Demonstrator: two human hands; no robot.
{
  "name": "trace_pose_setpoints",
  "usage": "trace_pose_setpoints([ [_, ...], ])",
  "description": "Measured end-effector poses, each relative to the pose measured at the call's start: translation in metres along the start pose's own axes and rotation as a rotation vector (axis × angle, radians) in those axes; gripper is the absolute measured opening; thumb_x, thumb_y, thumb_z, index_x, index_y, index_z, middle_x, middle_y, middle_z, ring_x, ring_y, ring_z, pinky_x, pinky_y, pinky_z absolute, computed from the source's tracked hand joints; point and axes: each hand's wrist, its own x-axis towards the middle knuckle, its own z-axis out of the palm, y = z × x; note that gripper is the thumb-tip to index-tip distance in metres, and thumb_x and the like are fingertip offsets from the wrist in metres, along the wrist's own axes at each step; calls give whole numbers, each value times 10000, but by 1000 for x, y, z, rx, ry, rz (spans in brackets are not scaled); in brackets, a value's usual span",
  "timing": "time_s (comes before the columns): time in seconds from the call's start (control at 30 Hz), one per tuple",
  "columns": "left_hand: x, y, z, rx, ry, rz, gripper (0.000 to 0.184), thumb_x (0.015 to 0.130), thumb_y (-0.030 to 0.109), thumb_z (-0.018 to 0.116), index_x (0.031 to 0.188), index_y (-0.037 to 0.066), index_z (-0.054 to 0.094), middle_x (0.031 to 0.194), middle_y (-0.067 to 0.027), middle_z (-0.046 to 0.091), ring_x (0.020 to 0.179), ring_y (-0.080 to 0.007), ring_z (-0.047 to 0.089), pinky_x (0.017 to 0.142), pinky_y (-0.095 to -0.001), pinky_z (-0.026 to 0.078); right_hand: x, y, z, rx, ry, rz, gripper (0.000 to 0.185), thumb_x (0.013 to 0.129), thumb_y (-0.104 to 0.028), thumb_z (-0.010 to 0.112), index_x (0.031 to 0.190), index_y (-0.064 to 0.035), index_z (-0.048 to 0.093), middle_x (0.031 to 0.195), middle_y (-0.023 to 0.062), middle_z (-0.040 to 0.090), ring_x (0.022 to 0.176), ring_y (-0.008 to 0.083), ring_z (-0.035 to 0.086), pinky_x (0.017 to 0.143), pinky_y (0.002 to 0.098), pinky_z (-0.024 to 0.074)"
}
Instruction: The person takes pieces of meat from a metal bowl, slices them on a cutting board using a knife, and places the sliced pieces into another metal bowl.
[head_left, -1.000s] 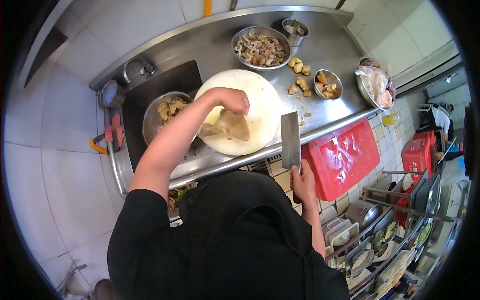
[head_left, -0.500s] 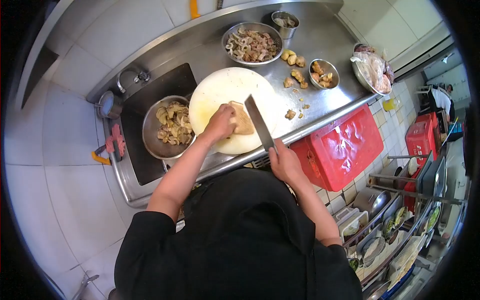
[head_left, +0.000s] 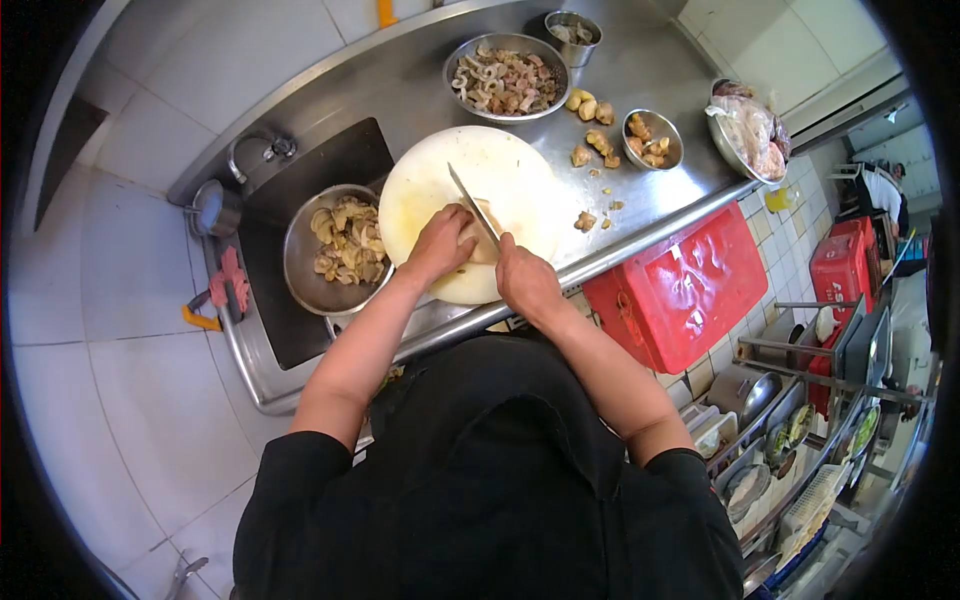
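Observation:
My right hand [head_left: 527, 280] is wrapped round the handle of a cleaver [head_left: 470, 198], its blade seen nearly edge-on, angled toward the far left. The blade stands across a pale tan slab of food [head_left: 484, 248], perhaps tripe, on a round white cutting board [head_left: 520, 170]. My left hand [head_left: 443, 240] holds the slab down with curled fingers, close to the left side of the blade. Hand and blade cover much of the slab. Left of the board, a steel bowl [head_left: 297, 270] of sliced tan pieces [head_left: 348, 240] sits at the sink.
Behind the board stand a bowl of cut meat [head_left: 505, 80] and a small steel cup [head_left: 573, 38]. Ginger pieces [head_left: 597, 142] and a small bowl [head_left: 655, 138] lie to the right, with a bagged-meat bowl [head_left: 745, 135] beyond. A red bin [head_left: 680, 290] is below the counter edge.
My right hand has moved left and up over the board, bringing the cleaver from beside the slab onto it. My left hand stays on the slab.

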Motion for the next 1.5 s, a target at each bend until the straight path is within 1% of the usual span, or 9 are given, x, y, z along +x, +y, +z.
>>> trace_pose_setpoints([
  [0.17,1,5,-3,-3,-26,-49,471,916,196,751,1329,-16,673,1377,-209,625,1299,-393,593,1130,-450,490,1,3,0,-42,-46,10,209,1028,-106,471,1186,17,532,873,264,727,837,465,742,753,562,601],
  [0.33,-2,5,3,-18,-8,-36,455,922,202,744,1319,-10,683,1355,-202,633,1285,-388,595,1113,-456,498,-32,1,-27,-70,-242,92,184,1025,-75,455,1184,7,498,902,281,734,886,463,744,790,573,593],
  [0.73,2,0,3,-34,17,-18,459,875,212,766,1270,-14,700,1295,-184,646,1234,-379,604,1086,-456,505,-7,-14,-20,-85,-248,129,158,1025,-54,452,1170,-9,495,922,280,741,917,469,746,821,577,586],
  [0.97,1,1,9,-29,31,-45,433,860,190,775,1229,-18,688,1258,-178,653,1235,-376,605,1077,-451,506,-67,-2,-46,-69,-404,274,174,1010,-51,456,1168,10,495,937,312,738,931,494,740,827,604,573],
  [1.07,-3,-1,13,-29,27,-41,433,868,210,774,1228,-10,679,1242,-164,648,1232,-366,601,1078,-452,505,-69,8,-43,-22,-284,185,230,1014,-91,468,1202,40,487,857,331,720,815,522,725,734,640,560],
  [1.17,-2,-1,12,-36,26,-38,425,869,208,773,1223,-7,680,1250,-159,651,1233,-364,605,1081,-443,505,-38,13,-26,7,-224,91,227,1020,-100,464,1199,39,488,861,336,716,832,525,720,743,649,549],
  [1.27,-3,-5,13,-40,71,-22,421,863,198,781,1217,-13,692,1250,-167,665,1220,-368,622,1072,-433,511,-28,19,-15,-13,-221,80,225,1032,-110,451,1200,35,488,859,338,711,850,526,717,754,653,542],
  [1.4,-4,-7,14,-61,106,-29,425,868,203,768,1233,-4,695,1285,-169,675,1247,-364,616,1094,-435,500,-86,32,-45,1,-246,122,208,1036,-114,463,1181,33,490,849,341,702,855,528,710,750,647,540],
  [1.5,-9,-8,14,-73,124,5,412,865,201,764,1220,0,706,1295,-174,688,1240,-369,625,1088,-440,507,-101,40,-59,-10,-317,206,219,1029,-94,423,1199,17,505,894,342,717,881,531,715,808,643,544],
])
